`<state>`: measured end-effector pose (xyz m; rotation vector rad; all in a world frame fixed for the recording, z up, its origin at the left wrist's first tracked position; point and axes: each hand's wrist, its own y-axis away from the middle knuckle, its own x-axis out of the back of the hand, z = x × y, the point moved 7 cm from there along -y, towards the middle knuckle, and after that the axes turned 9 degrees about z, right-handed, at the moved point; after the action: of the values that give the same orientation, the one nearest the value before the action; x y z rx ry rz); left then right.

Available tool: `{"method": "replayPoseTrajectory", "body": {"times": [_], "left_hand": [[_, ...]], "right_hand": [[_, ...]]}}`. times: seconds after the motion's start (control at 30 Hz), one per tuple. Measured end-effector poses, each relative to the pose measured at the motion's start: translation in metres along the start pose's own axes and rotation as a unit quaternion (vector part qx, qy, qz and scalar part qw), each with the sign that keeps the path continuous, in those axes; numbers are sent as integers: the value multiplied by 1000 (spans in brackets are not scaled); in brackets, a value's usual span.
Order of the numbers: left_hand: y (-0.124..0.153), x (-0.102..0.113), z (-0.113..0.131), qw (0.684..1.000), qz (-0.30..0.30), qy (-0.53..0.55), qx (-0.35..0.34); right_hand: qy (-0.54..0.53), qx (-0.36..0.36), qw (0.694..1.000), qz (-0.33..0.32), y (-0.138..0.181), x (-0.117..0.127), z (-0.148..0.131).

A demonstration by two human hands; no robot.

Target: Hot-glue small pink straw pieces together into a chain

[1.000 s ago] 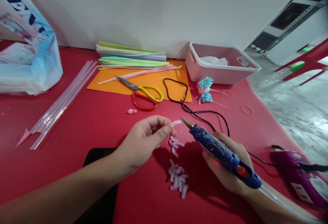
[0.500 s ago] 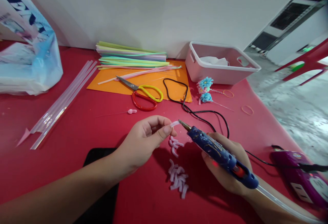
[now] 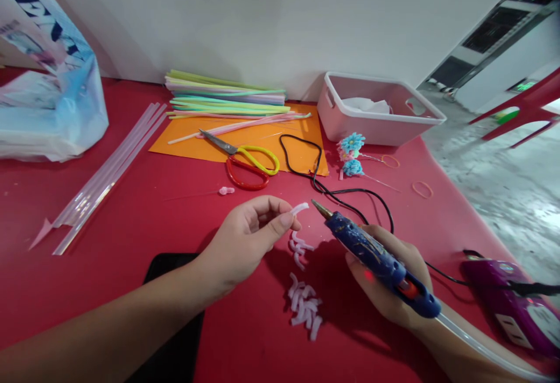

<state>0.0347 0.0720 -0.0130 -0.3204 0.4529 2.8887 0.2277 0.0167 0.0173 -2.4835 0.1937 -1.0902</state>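
The left hand [image 3: 249, 243] pinches a short pale pink strip [image 3: 300, 208] between thumb and fingertips, above the middle of the red table [image 3: 245, 348]; the right hand [image 3: 387, 301] grasps a blue glue gun [image 3: 367, 249], its metal nozzle pointing left, just beside the strip's free end and apart from it; two small piles of similar pieces lie between the hands, a smaller pile [image 3: 298, 250] under the left fingertips and a larger pile [image 3: 305, 304] nearer.

At the far right stands a pink basket [image 3: 359, 125] with a white rim, holding white crumpled material [image 3: 365, 105] whose nature I cannot tell; at the far left a printed plastic bag [image 3: 81, 97] bulges with contents too hidden to name; clear sticks [image 3: 102, 181] lie to its right; far off, a bundle of coloured fuzzy stems [image 3: 230, 96] lies partly over an orange sheet [image 3: 192, 148]; scissors [image 3: 231, 150] rest across that sheet's near edge; blue flowers [image 3: 352, 142] sit just on the near side of the basket.
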Motion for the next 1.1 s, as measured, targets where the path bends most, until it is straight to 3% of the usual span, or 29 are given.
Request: {"method": "replayPoseTrajectory", "body": {"times": [0.17,0.33,0.6,1.1], "left_hand": [[-1,4,-2,1000,17,-15,18],[1,2,-1,999,9,-40,20],[2,-3,-1,999,-23,-46,5],[-1,0,-4,999,-16,-48,11]], "right_hand": [[13,-31,999,13,1,2,1],[-10,16,1000,20,-3,1,1],[-18,33,999,35,-2,-3,8],[-25,77,996,47,-7,-10,13]]}}
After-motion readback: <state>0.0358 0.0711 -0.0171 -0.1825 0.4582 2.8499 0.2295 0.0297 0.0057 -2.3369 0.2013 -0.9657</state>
